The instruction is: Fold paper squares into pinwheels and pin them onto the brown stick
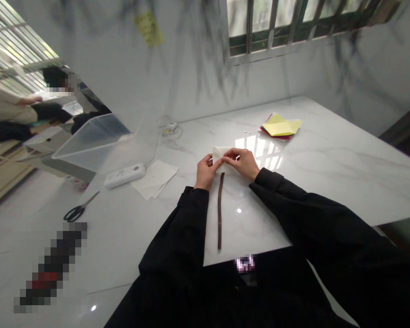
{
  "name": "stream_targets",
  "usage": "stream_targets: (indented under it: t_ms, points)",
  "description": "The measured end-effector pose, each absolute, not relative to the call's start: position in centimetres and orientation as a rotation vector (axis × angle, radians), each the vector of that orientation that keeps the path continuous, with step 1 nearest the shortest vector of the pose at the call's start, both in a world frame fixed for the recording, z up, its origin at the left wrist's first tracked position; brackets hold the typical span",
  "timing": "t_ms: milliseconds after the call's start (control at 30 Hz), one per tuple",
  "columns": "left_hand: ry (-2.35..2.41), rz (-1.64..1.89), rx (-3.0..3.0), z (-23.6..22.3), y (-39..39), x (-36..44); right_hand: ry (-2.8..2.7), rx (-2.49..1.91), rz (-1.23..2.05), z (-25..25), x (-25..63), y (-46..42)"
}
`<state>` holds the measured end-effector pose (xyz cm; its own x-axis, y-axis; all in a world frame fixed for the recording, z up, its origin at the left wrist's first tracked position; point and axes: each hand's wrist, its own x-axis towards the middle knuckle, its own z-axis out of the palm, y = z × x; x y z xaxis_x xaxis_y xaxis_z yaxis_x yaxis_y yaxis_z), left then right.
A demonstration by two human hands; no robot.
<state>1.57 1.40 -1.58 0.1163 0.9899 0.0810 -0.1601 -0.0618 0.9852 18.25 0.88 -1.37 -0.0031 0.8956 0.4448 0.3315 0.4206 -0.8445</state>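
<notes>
Both my hands pinch a small square of cream paper (218, 152) above the white marble-look table. My left hand (205, 172) grips its left and lower side, thumb pointing inward. From the right, my right hand (243, 162) closes thumb and fingertips on it near the middle, where a fold line seems to show. A thin dark brown stick (220, 212) lies lengthwise on the table just below the paper, its far end close under the hands. To the left rest several loose cream paper sheets (155, 179), partly overlapping.
A white oblong device (125, 175), black-handled scissors (75, 212) and a clear plastic bin (95, 139) stand left. A coloured paper stack (280, 127) lies back right. A small cabled item (171, 128) sits by the wall. People (7, 102) are at the far left.
</notes>
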Motion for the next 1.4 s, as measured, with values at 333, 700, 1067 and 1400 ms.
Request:
stream_targets:
  t_ms: [333,700,1067,1400]
  points:
    - [1.042,1.288,1.215,-1.7,1.6,1.6,-1.569,-1.084,0.833,-1.8,18.7,1.4]
    - [1.035,1.289,1.211,-1.9,1.8,1.6,-1.765,-1.018,0.500,-1.2,18.7,1.1]
    - [1.051,1.278,1.245,-1.7,1.6,1.6,-1.711,-1.129,0.884,-1.4,19.5,2.0]
    - [1.110,1.501,1.073,-2.4,2.4,1.5,-1.781,-1.260,0.476,-1.2,21.7,2.4]
